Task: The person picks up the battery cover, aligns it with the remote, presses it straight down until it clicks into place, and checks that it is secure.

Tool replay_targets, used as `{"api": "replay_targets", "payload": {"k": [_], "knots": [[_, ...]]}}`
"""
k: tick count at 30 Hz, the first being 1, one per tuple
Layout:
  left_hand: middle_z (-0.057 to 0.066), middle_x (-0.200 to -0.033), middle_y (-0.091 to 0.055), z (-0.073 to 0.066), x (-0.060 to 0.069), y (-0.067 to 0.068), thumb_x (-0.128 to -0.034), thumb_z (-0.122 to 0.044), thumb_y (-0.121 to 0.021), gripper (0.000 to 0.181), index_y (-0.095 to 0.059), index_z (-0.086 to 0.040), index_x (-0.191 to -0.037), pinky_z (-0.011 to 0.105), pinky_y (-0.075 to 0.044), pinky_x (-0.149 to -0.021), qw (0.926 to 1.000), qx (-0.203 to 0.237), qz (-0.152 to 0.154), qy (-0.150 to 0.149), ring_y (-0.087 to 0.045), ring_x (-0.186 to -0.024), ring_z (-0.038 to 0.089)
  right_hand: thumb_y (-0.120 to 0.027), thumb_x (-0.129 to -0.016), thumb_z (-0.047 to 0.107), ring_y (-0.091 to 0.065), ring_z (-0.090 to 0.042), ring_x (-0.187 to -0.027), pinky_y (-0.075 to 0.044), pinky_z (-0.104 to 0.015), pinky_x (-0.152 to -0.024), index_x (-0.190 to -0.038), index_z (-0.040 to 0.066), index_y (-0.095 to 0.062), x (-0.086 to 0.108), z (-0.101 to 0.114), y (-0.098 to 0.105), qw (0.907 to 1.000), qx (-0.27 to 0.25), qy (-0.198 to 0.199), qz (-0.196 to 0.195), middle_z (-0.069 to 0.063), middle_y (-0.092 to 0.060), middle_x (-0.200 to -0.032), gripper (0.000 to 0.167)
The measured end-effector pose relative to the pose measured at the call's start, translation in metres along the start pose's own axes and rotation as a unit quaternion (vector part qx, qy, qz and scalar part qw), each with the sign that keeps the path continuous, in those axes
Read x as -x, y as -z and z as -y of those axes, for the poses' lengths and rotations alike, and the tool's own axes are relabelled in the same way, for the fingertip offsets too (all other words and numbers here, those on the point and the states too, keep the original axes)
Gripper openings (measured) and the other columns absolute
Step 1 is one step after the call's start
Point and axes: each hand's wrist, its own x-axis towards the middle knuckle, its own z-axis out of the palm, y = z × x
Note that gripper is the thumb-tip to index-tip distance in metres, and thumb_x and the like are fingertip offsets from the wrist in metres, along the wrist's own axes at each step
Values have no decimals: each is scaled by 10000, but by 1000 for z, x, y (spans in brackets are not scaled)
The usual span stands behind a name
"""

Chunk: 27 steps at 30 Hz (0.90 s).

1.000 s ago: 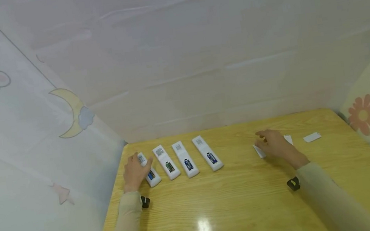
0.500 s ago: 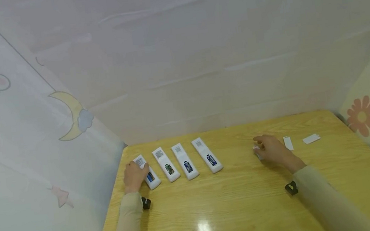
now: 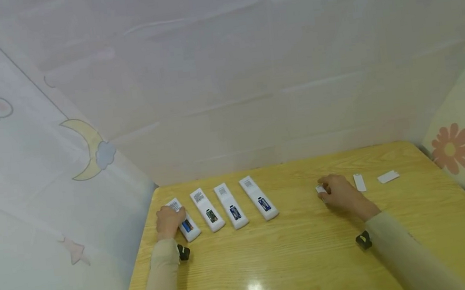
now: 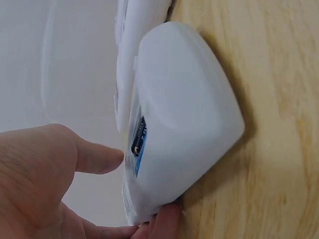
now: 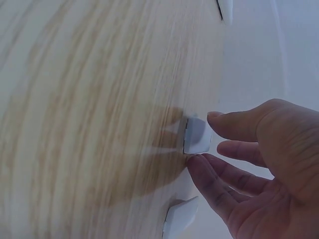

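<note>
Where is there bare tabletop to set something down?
The table is bare in front, between the sleeves, and between the rightmost remote and the cover at the right hand. Crowded: back left, where four remotes lie side by side and the left hand holds the leftmost remote.

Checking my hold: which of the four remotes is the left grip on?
The leftmost remote: the left grip is on its upper part, while the other three remotes lie untouched to its right.

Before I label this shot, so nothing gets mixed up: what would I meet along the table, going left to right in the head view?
Left hand, first remote, second remote, third remote, fourth remote, first cover, right hand, second cover, third cover.
</note>
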Motion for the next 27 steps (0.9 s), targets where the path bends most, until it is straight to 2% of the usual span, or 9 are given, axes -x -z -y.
{"api": "replay_targets", "payload": {"k": [10, 13, 17, 20, 24, 27], "knots": [[396, -1285, -513, -5, -6, 7, -1034, -316, -591, 662, -433, 228, -1377, 596, -543, -1025, 9989, 414, 222, 90, -567, -1167, 484, -768, -957, 68, -688, -337, -921, -635, -502, -780, -1321, -193, -607, -1, 5, 5, 9997, 154, -156, 102, -272, -690, -1050, 476], [382, -1244, -558, -6, -5, 9, -1038, -310, -617, 629, -471, 215, -1352, 525, -580, -941, 9987, 443, 235, 113, -609, -1090, 436, -767, -958, 58, -678, -319, -903, -628, -482, -762, -1305, -192, -620, -1, 6, 5, 9997, 137, -143, 132, -262, -687, -1033, 452], [343, -1182, -631, -4, -8, 10, -1038, -297, -655, 560, -538, 178, -1311, 357, -583, -728, 9979, 599, 238, 63, -653, -931, 328, -766, -966, 66, -657, -283, -883, -610, -444, -741, -1293, -186, -633, -2, 6, 4, 9997, 67, -167, 181, -227, -683, -1010, 433], [344, -1176, -652, -1, -11, 10, -1029, -265, -689, 537, -549, 174, -1306, 291, -592, -624, 9957, 884, 274, 97, -682, -823, 270, -763, -973, 71, -658, -276, -890, -609, -436, -751, -1287, -183, -641, -3, 4, 4, 9997, 43, -196, 172, -213, -689, -1010, 421], [370, -1193, -649, 2, -15, 10, -1009, -230, -721, 561, -535, 196, -1324, 290, -640, -607, 9915, 1232, 307, 273, -696, -715, 220, -758, -979, 58, -681, -311, -927, -630, -461, -788, -1280, -184, -644, -3, 3, 3, 9996, -63, -206, 157, -240, -698, -1049, 404], [361, -1186, -661, 4, -18, 10, -1007, -230, -724, 561, -541, 194, -1324, 286, -646, -614, 9898, 1319, 313, 440, -685, -683, 192, -747, -988, 50, -692, -337, -957, -640, -473, -811, -1284, -184, -640, -4, 3, 2, 9994, -185, -230, 198, -260, -698, -1082, 392]]}}
